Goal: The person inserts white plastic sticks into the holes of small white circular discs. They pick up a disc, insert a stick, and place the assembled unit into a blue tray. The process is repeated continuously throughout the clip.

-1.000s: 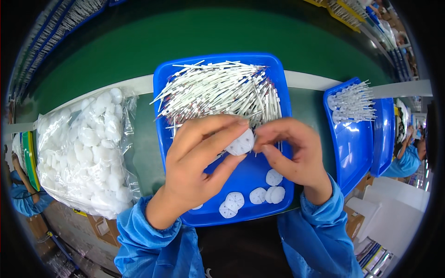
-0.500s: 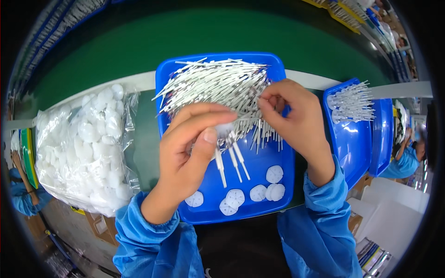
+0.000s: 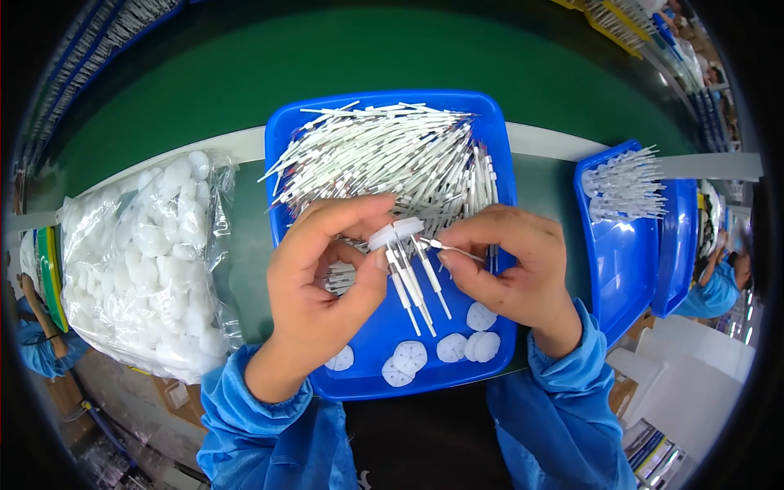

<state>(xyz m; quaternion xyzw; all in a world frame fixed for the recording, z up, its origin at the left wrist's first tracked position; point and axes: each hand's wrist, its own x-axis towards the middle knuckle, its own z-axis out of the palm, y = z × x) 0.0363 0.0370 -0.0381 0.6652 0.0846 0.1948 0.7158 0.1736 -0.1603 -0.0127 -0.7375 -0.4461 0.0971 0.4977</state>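
Note:
My left hand (image 3: 322, 282) pinches a white round disc (image 3: 394, 232) with several white rods (image 3: 412, 286) hanging down from it, over a blue tray (image 3: 384, 359). Some more rods lie tucked in that hand's palm. My right hand (image 3: 514, 265) holds one thin rod (image 3: 445, 247) by its end, its tip close to the disc. A big heap of white rods (image 3: 392, 159) fills the far half of the tray. Several loose white discs (image 3: 445, 349) lie on the tray's near part, below my hands.
A clear plastic bag of white discs (image 3: 155, 261) lies at the left on the green belt (image 3: 327, 57). Two more blue trays (image 3: 633, 237) stand at the right, one with rods in it. Another person in blue sits at the far right (image 3: 719, 282).
My right hand came back from the rod heap with a single rod and moved toward the disc. My left hand turned the disc so its hanging rods show.

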